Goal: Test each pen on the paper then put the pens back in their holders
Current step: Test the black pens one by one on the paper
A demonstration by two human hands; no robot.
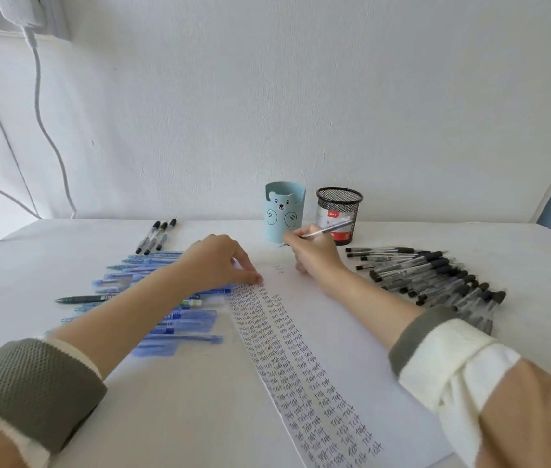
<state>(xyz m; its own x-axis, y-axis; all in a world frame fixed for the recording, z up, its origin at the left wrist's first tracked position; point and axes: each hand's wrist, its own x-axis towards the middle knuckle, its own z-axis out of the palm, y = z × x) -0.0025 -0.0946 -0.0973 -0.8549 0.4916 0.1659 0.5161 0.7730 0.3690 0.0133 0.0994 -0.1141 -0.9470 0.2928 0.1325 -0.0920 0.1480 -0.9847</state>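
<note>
A long white paper [345, 332] lies on the table, its left part filled with columns of the handwritten word "Test". My right hand [314, 253] grips a clear pen [329, 229] near the paper's far end, tip down by the top of a short new column. My left hand [218, 263] rests on the paper's far left edge, fingertips pressing it down. Blue pens [182, 324] lie in a spread to the left, partly under my left forearm. Black-capped pens [436, 276] fan out on the right. A light blue bear holder [284, 214] and a black mesh holder [338, 214] stand behind the paper.
Three black pens [155, 236] lie apart at the back left, and a dark green pen [81, 299] lies at the left edge of the blue spread. White cables [41, 123] hang down the wall at the left. The table [182, 417] is white.
</note>
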